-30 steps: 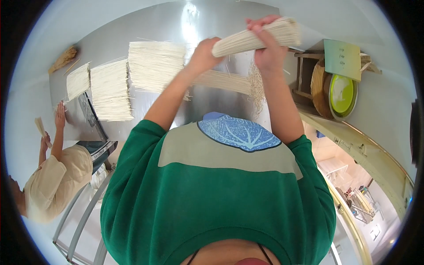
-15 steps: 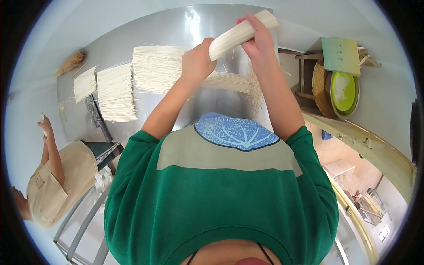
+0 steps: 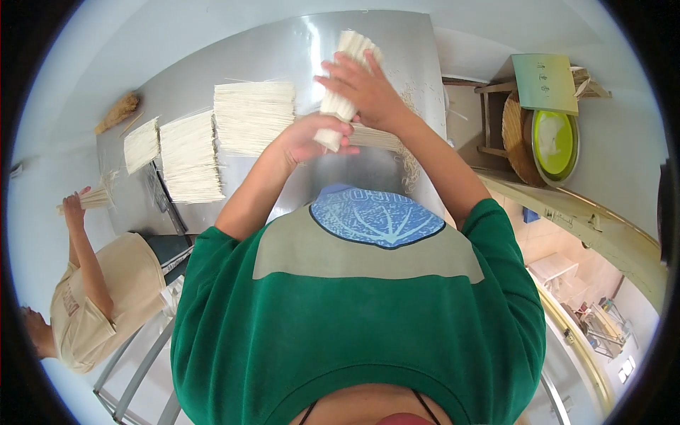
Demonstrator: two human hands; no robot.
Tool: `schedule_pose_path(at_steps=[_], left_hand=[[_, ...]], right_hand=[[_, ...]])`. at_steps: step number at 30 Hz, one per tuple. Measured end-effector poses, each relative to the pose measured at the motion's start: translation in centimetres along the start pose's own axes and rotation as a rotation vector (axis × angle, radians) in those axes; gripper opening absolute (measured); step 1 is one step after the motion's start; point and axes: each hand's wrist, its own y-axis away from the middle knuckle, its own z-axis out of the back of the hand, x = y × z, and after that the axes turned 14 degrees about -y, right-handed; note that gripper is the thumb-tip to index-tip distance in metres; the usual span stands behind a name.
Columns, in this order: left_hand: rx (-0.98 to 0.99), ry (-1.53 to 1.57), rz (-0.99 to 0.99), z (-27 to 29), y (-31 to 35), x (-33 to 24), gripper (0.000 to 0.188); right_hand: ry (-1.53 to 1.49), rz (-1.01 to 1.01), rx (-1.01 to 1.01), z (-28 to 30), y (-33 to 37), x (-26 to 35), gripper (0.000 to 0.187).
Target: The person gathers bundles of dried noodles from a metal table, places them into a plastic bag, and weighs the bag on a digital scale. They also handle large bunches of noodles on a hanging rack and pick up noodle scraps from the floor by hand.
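Note:
Above the metal table, a thick bundle of pale dried noodles (image 3: 338, 106) is held between both my hands, tilted with its far end leaning right. My left hand (image 3: 312, 139) is curled around its near end, fingers partly hidden behind the strands. My right hand (image 3: 372, 92) lies across its upper part, fingers bent over the strands and somewhat apart. Just left of my hands lies a wide stack of noodles (image 3: 253, 117). Under and beyond my left hand, a thinner layer of noodles (image 3: 375, 137) reaches toward the right, partly covered by my hands.
More noodle stacks (image 3: 190, 157) lie left on the metal table (image 3: 283, 53), beside a dark long tool (image 3: 167, 202). Short scraps (image 3: 409, 166) lie near its right edge. A brush (image 3: 119, 112) sits far left. A co-worker (image 3: 106, 297) holds noodles. Right are a green basin (image 3: 552, 145) and rack.
The bundle has come left and turned steeper. My right hand has moved left and down along with it, and my left hand has shifted lower. The co-worker's hands have moved slightly.

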Motion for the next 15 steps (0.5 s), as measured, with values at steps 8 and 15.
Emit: schedule_pose_path(at_steps=[8, 15], left_hand=[[0.138, -0.113, -0.219, 2.4, 0.3, -6.4, 0.048], [-0.613, -1.068, -0.841, 1.9, -5.3, -5.8, 0.055]], right_hand=[[-0.995, -0.730, -0.548, -3.1, -1.5, -5.5, 0.017], [-1.257, -0.471, -0.356, -4.9, -1.7, -5.4, 0.026]])
